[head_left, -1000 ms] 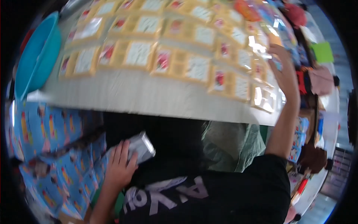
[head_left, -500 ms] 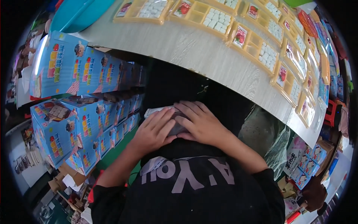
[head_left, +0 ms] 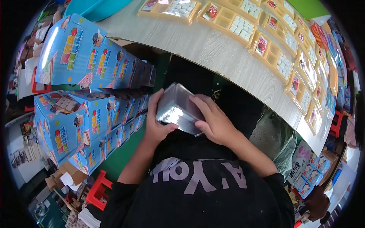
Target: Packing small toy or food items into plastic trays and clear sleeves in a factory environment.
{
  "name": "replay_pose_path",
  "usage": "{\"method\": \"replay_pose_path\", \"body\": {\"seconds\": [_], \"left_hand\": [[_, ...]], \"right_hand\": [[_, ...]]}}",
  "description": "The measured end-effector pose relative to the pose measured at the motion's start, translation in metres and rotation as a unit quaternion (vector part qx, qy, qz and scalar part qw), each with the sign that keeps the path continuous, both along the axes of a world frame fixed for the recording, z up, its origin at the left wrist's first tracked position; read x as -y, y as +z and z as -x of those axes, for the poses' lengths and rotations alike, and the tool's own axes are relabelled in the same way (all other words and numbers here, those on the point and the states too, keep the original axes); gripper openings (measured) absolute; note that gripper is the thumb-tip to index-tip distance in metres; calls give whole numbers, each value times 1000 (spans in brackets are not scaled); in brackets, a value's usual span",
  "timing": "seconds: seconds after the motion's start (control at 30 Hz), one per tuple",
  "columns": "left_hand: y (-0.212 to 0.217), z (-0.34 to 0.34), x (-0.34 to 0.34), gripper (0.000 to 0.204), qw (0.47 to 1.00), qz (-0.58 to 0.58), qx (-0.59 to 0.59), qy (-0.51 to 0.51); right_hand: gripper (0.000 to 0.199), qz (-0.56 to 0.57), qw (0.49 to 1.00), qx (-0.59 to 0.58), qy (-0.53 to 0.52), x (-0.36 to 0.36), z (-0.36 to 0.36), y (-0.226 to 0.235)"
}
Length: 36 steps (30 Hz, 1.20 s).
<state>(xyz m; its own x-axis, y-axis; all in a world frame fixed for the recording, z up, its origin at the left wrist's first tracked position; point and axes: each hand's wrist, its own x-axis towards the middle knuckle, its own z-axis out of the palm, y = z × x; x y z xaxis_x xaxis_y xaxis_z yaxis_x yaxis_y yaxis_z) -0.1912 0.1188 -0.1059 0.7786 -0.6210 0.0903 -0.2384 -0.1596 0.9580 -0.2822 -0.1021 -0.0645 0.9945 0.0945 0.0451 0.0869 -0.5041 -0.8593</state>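
Between my hands, over my lap, is a shiny block-shaped stack of clear plastic pieces (head_left: 178, 106); it looks like nested trays or lids, but the exact kind is hard to make out. My left hand (head_left: 156, 122) wraps its left side, with the thumb along the near edge. On the right side, my right hand (head_left: 213, 120) presses with fingers over the top and thumb near the lower corner. Beyond, on the table, yellow divided trays (head_left: 243, 28) hold white pieces and small red-fruit packets.
A pale wood-grain table (head_left: 213, 51) curves across ahead. Blue printed cartons (head_left: 102, 60) are stacked at my left. A turquoise basin (head_left: 97, 9) sits at the table's far left. A red stool (head_left: 99, 190) stands low left, and clear plastic sheeting (head_left: 279, 148) hangs at the right.
My hands have lifted and spread from lying over a mostly covered object to gripping the clear plastic stack at its sides. The stack is now tilted and visible. The view has shifted slightly.
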Motion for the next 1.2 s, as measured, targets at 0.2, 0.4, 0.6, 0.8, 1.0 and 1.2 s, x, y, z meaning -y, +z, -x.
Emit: {"method": "replay_pose_path", "body": {"seconds": [0.2,0.4,0.6,0.8,1.0,1.2], "left_hand": [[26,10,45,129,947,200,-243,66],[26,5,44,129,936,209,-280,40],[16,2,40,118,929,220,-291,59],[-33,0,-17,61,973,66,-219,28],[-24,-11,-3,73,880,214,-413,99],[-23,-7,10,73,869,230,-426,105]], "right_hand": [[64,-116,990,30,-68,-18,-8,1],[64,-146,985,-19,-84,-14,-6,4],[69,-65,992,-31,-106,-2,1,19],[76,107,992,61,10,50,22,100],[69,430,869,48,-240,210,-5,164],[54,437,855,-20,-278,362,7,143]]}}
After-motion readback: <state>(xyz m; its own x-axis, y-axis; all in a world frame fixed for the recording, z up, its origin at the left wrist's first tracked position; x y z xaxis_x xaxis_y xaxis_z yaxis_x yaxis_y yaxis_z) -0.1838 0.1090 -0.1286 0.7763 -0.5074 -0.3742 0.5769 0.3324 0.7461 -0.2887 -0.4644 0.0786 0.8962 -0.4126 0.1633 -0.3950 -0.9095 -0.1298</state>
